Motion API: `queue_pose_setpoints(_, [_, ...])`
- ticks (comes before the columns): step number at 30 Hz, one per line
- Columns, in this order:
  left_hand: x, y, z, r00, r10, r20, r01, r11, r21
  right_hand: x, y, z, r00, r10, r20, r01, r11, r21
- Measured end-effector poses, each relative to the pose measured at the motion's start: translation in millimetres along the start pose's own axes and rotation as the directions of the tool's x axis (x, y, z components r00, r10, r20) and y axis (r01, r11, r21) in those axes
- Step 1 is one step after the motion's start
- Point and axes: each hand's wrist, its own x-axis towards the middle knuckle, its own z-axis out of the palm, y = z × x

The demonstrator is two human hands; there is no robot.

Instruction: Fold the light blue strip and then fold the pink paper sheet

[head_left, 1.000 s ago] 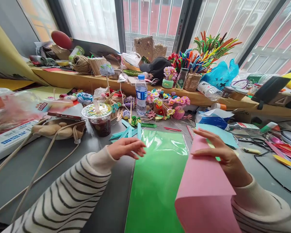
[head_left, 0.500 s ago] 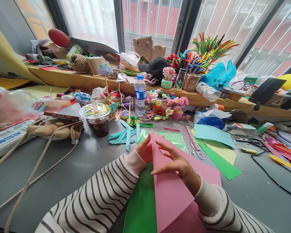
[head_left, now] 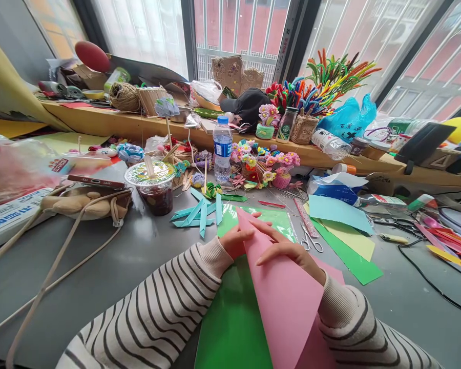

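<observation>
A large sheet of pink paper (head_left: pixel 282 302) is rolled over into a pointed cone shape, its tip aimed away from me. My left hand (head_left: pixel 236 240) grips the paper near the tip, thumb across the front, the other fingers partly hidden by the paper. On the right side, my right hand (head_left: pixel 290 252) curls round the roll, its fingers resting on the paper's surface. Beneath lies a glossy green sheet (head_left: pixel 234 323). Folded light blue paper strips (head_left: pixel 202 220) are piled just beyond my left hand.
A lidded drink cup (head_left: pixel 155 197) and a beige bag (head_left: pixel 86 202) with long straps stand left. Beyond are a water bottle (head_left: pixel 223 148) and crafted flowers (head_left: pixel 265 161). To the right lie scissors (head_left: pixel 311 240), coloured paper (head_left: pixel 340 212) and a black cable (head_left: pixel 426 279).
The pink paper has turned from a flat-looking fold into a rounder cone and leans further right. My left thumb has come down over it, and my right fingers have moved slightly right.
</observation>
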Motion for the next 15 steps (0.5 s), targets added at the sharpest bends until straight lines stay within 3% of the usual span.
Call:
queue_pose_setpoints(3, [2, -5, -8.2, 0.996, 0.07, 0.058, -0.066, 0.996, -0.065, -2, 5, -5, 0.999, 0.052, -0.007, -0.052, 0.999, 0.012])
queue_pose_setpoints(7, [2, -6, -13.8, 0.991, 0.113, -0.077, -0.117, 0.992, -0.049, -16, 9, -14, 0.974, 0.19, -0.125, -0.179, 0.979, 0.098])
queue_pose_setpoints(9, [1, -3, -12.8, 0.981, 0.141, -0.136, -0.148, 0.988, -0.043, -29, 8, -18, 0.941, 0.28, -0.19, -0.258, 0.957, 0.133])
queue_pose_setpoints(11, [0, 0, -10.5, 0.967, 0.164, -0.194, -0.174, 0.984, -0.04, -42, 7, -22, 0.878, 0.411, -0.244, -0.363, 0.906, 0.219])
queue_pose_setpoints(13, [-1, 3, -8.0, 0.95, 0.183, -0.252, -0.199, 0.979, -0.04, -52, 6, -23, 0.829, 0.522, -0.2, -0.447, 0.834, 0.323])
queue_pose_setpoints(15, [-1, 5, -5.7, 0.933, 0.203, -0.296, -0.228, 0.972, -0.052, -57, 5, -22, 0.816, 0.558, -0.149, -0.495, 0.809, 0.316])
